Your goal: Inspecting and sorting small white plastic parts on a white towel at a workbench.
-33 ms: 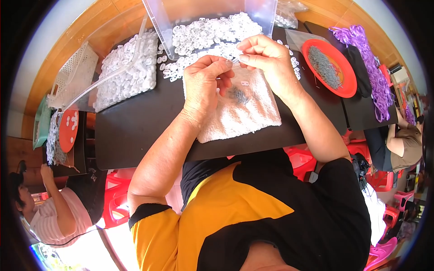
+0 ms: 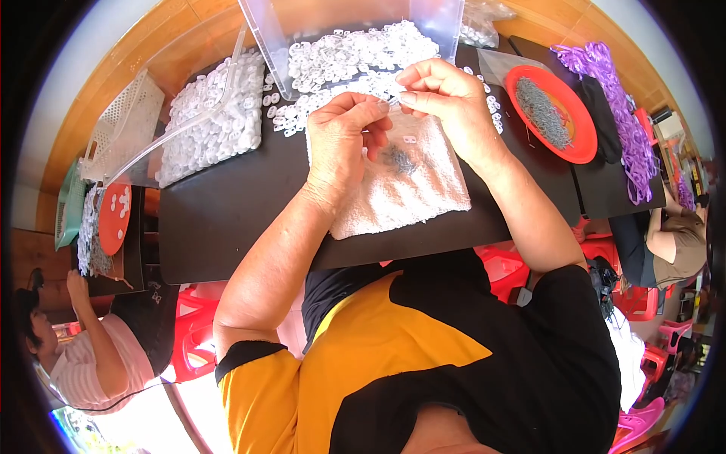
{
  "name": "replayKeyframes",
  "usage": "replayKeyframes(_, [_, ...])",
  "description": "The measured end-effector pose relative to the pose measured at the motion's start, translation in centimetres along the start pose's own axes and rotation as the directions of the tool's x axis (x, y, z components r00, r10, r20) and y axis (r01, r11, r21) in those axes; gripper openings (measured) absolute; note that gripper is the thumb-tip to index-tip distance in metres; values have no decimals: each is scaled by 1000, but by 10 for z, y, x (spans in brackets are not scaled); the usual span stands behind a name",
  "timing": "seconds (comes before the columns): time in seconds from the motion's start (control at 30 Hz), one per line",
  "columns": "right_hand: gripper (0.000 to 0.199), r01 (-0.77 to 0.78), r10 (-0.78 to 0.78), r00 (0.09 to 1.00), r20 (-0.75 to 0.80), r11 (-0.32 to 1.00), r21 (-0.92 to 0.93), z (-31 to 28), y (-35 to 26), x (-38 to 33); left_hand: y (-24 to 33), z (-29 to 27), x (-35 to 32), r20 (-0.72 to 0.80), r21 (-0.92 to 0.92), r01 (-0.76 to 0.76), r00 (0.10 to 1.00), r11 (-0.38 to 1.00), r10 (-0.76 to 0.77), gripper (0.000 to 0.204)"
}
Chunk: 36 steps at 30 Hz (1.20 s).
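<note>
Both hands up over the white towel (image 2: 401, 185) on the black table (image 2: 219, 219). Left hand (image 2: 344, 140) and right hand (image 2: 439, 98) meet fingertip to fingertip, pinching narrow on 1 small clear-white plastic piece (image 2: 392, 97); it is nearly hidden between the fingers, so the exact grip is hard to tell. Just below lies a little heap of grey metal bits (image 2: 398, 159) on the towel, with 1 loose white piece (image 2: 410, 140) beside it. Spread of white plastic pieces (image 2: 340, 57) behind the hands, partly in a clear bin (image 2: 265, 41). Red dish (image 2: 582, 147) of grey bits to the right, purple cords (image 2: 605, 68) past it.

Risks, as I judge: the piece is tiny and smooth, so a slack pinch could drop it into the towel nap or the big white spread. A wrist resting down may scatter the grey heap.
</note>
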State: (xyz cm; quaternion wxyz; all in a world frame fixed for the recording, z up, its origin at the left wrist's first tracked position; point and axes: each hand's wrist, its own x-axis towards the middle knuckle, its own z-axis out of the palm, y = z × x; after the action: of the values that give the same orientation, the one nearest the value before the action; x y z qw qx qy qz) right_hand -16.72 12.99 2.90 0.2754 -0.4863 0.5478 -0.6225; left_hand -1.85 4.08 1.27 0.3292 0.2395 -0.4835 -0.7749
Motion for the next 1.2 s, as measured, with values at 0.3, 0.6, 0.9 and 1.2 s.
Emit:
replayKeyframes(0.3, [11, 2, -2, 1000, 10, 1000, -10, 3, 0, 0, 1, -1, 1, -14, 4, -13, 1000, 1000, 13, 8])
replayKeyframes(0.6, [10, -11, 11, 1000, 24, 1000, 29, 3, 5, -1, 1, 3, -1, 20, -4, -13, 1000, 1000, 13, 9])
replayKeyframes(0.9, [11, -67, 61, 997, 50, 989, 131, -6, -6, 0, 2, 3, -2, 166, 3, -156, 974, 988, 154, 23])
replayKeyframes(1.2, [9, -174, 147, 982, 122, 954, 245, -12, -14, 1, 2, 5, -4, 262, 69, -254, 938, 965, 228, 26])
